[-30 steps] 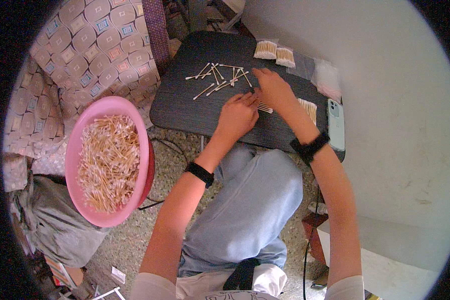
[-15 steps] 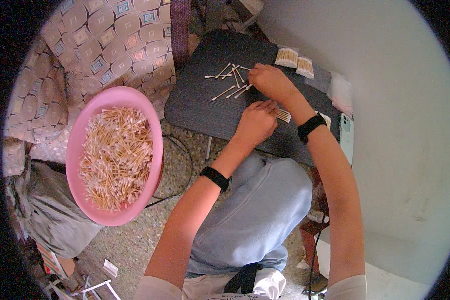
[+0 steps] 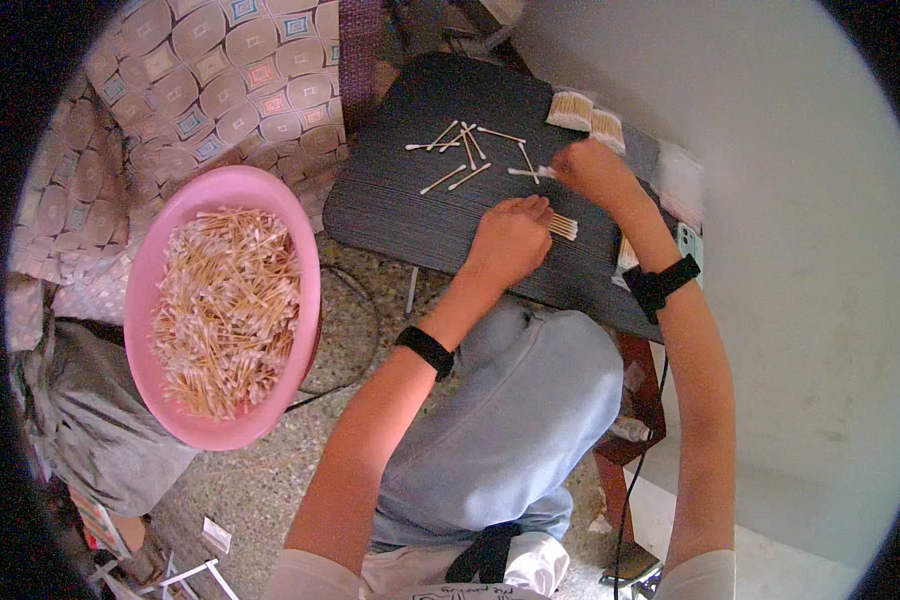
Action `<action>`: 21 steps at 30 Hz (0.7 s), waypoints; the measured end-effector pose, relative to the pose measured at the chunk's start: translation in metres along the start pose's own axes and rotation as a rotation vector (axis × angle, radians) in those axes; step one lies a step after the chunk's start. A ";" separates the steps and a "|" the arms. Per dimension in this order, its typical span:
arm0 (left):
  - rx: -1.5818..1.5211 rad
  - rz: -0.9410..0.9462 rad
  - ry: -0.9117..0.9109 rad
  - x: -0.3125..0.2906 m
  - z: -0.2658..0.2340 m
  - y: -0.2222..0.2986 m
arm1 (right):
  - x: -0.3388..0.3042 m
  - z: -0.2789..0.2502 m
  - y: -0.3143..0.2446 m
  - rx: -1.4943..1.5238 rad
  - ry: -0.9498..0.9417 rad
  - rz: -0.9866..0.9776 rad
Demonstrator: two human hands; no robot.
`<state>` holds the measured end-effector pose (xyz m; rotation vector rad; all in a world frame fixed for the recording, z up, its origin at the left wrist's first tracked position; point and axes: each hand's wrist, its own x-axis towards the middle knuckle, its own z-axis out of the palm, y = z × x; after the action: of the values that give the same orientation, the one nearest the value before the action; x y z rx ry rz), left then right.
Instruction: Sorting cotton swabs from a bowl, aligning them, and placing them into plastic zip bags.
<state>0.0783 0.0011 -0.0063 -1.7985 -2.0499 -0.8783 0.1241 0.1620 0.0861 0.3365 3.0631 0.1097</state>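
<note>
My left hand (image 3: 510, 240) is closed at the near side of the dark table (image 3: 400, 215), its fingers curled round a small bundle of cotton swabs (image 3: 564, 227) whose ends stick out to the right. Beyond it, my right hand (image 3: 600, 172) pinches a cotton swab (image 3: 525, 172) with its white tip pointing left; whether more than one is in the fingers I cannot tell. Several loose cotton swabs (image 3: 442, 180) lie scattered across the table to the left of my right hand.
Two packed bundles of swabs (image 3: 570, 110) lie at the table's far right, with clear plastic bags (image 3: 678, 180) near the wall. A phone (image 3: 688, 242) rests at the right edge. A pink tub (image 3: 310, 300) full of swabs stands to the left.
My right hand has moved right, away from the loose swabs, with a swab in its fingers. My left hand has stayed nearly in place on the bundle.
</note>
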 end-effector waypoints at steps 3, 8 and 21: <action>-0.080 -0.012 0.020 0.006 -0.005 0.006 | -0.018 0.023 0.016 -0.098 -0.028 0.070; -0.140 -0.079 0.117 0.002 -0.012 0.004 | -0.035 0.031 0.006 -0.040 -0.002 0.051; -0.095 -0.141 0.061 0.002 -0.002 0.002 | -0.036 0.036 0.009 0.130 0.071 0.146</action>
<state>0.0792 0.0012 -0.0029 -1.6666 -2.1506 -1.0732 0.1633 0.1652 0.0529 0.5765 3.1200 -0.0739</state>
